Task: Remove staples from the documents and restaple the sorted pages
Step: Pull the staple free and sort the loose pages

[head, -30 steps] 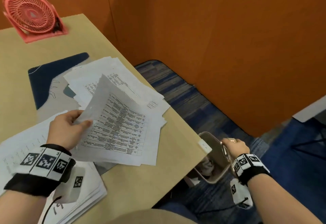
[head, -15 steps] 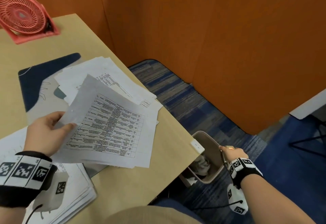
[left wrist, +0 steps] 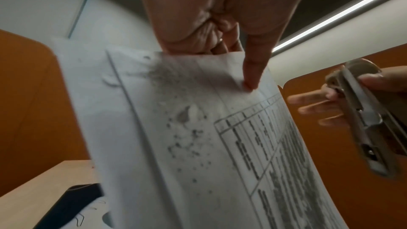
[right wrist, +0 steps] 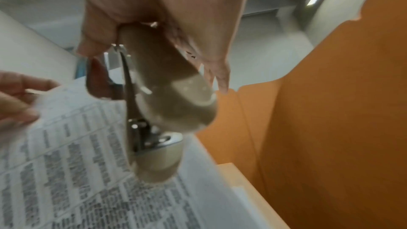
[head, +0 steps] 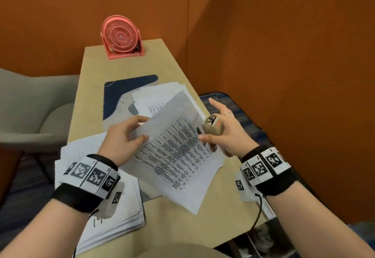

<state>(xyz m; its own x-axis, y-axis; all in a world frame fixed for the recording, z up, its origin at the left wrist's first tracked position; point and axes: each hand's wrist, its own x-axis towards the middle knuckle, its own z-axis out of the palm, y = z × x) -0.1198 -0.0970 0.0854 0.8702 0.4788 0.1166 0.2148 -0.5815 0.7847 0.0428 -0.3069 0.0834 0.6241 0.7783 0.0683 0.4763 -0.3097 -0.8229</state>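
Near edge: thick paper stack [head: 113,213] lies on desk [head: 221,203] under left wrist. Left hand [head: 121,138] raised over desk, thumb and curled fingers pinching top corner of printed document [head: 178,152], sheets tilted, lower end near the desktop. Right hand [head: 225,134] beside document's right edge, thumb and lower fingers wrapped round beige stapler [head: 213,129], index finger stretched out forward; stapler nose at paper edge, contact unclear. Behind: loose pages [head: 162,95] on dark mat [head: 121,93]. Far end: pink fan [head: 121,37].
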